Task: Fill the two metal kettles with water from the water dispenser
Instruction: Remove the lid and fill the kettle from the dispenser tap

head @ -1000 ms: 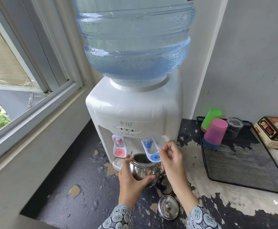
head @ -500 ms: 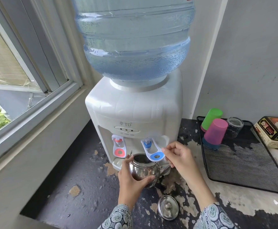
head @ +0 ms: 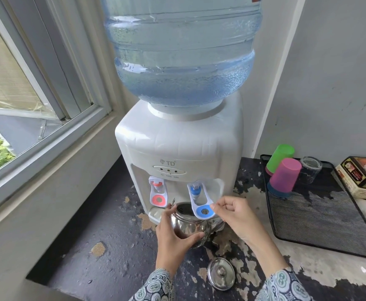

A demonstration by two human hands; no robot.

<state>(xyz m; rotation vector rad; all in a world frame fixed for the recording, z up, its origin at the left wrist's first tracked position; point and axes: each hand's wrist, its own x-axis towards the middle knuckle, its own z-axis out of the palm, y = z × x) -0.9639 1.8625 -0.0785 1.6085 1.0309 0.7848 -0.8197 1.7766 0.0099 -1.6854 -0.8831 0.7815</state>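
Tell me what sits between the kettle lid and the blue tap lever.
In the head view, the open metal kettle, cupped by the left hand, stands between the lid and the blue tap lever.

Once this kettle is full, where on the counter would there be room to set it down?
Bare counter lies between the window wall and the dispenser, and between the lid and the mesh tray. It is crowded on the tray's far end with cups.
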